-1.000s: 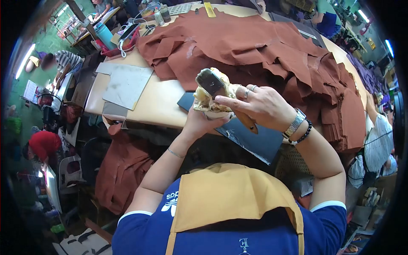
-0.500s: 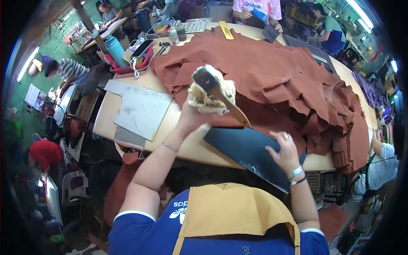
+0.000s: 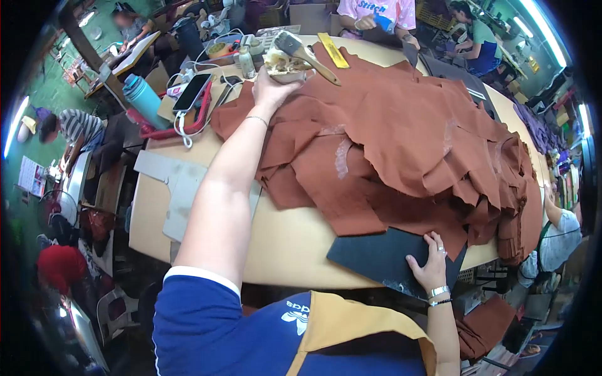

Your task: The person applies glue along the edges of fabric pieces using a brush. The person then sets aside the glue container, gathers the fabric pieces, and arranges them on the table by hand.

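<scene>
My left hand (image 3: pixel 274 89) is stretched far out over the table, wrapped round the lower part of a glue-caked container (image 3: pixel 280 65). Across the container's top lies a brush (image 3: pixel 307 56) with a wooden handle that points right. My right hand (image 3: pixel 429 264) rests with spread fingers on a dark board (image 3: pixel 376 255) at the table's near edge. Beyond that board, reddish-brown leather pieces (image 3: pixel 401 138) lie in a large overlapping heap, some of them touching its far edge.
A red tray (image 3: pixel 202 119) with a phone (image 3: pixel 192 93) stands at the left beside a blue bottle (image 3: pixel 145 102). A yellow ruler (image 3: pixel 333 50) lies at the back. Grey sheets (image 3: pixel 182 188) are under my left arm. A person in pink (image 3: pixel 376 19) is across the table.
My left hand has carried the container and brush away from me towards the back left. My right hand has let go of the brush and come down onto the dark board.
</scene>
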A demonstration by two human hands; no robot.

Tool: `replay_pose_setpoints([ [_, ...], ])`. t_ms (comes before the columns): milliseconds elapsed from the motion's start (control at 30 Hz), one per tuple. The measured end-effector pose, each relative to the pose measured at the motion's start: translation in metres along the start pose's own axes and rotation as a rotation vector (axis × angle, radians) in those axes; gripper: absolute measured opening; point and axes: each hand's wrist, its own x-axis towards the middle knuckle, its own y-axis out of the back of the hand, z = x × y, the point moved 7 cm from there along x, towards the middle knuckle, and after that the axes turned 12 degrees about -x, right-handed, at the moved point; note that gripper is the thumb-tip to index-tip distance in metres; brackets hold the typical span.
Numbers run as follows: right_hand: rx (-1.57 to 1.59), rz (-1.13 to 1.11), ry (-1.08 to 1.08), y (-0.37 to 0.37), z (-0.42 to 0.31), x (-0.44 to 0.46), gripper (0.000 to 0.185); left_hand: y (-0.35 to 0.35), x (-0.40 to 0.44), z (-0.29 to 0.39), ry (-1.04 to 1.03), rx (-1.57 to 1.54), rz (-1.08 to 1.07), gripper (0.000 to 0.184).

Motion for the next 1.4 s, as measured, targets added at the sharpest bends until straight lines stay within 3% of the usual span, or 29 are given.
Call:
replay_pose_setpoints([
  [267,-0.134,-0.089,-0.095,-0.018,-0.001,-0.004,0.08,-0.006,0.039,-0.079,0.127,0.226,0.079,0.09],
  [467,-0.162,-0.11,-0.097,-0.024,0.005,-0.006,0.083,-0.013,0.064,-0.152,0.165,0.131,0.063,0.092],
  [567,-0.18,-0.122,-0.106,-0.026,0.005,-0.005,0.084,-0.012,0.072,-0.154,0.201,0.134,0.062,0.092],
  [800,-0.166,-0.124,-0.094,-0.026,0.007,-0.006,0.084,-0.004,0.089,-0.178,0.05,0.468,-0.062,0.089],
  [867,-0.162,-0.118,-0.088,-0.025,0.007,-0.006,0.083,0.02,0.074,-0.134,0.49,0.562,-0.259,0.076],
  [900,-0.163,-0.122,-0.088,-0.026,0.007,-0.006,0.084,0.033,0.074,-0.132,0.505,0.56,-0.344,0.063],
  [933,-0.171,-0.128,-0.088,-0.026,0.008,-0.005,0.084,0.048,0.071,-0.099,0.312,0.63,-0.3,0.057],
  [1000,-0.183,-0.137,-0.097,-0.028,0.009,-0.007,0.085,0.076,0.087,-0.096,0.12,0.505,-0.094,0.063],
  [1100,-0.17,-0.134,-0.098,-0.027,0.009,-0.006,0.086,0.085,0.126,-0.083,0.005,0.561,0.169,0.079],
  [1200,-0.16,-0.132,-0.106,-0.029,0.008,-0.006,0.085,0.068,0.152,-0.084,0.1,0.583,0.165,0.091],
  [1333,-0.159,-0.129,-0.113,-0.028,0.008,-0.006,0.085,0.052,0.186,-0.097,0.049,0.73,0.003,0.085],
  [1400,-0.155,-0.121,-0.122,-0.027,0.008,-0.006,0.084,0.04,0.191,-0.1,-0.023,0.787,-0.102,0.071],
])
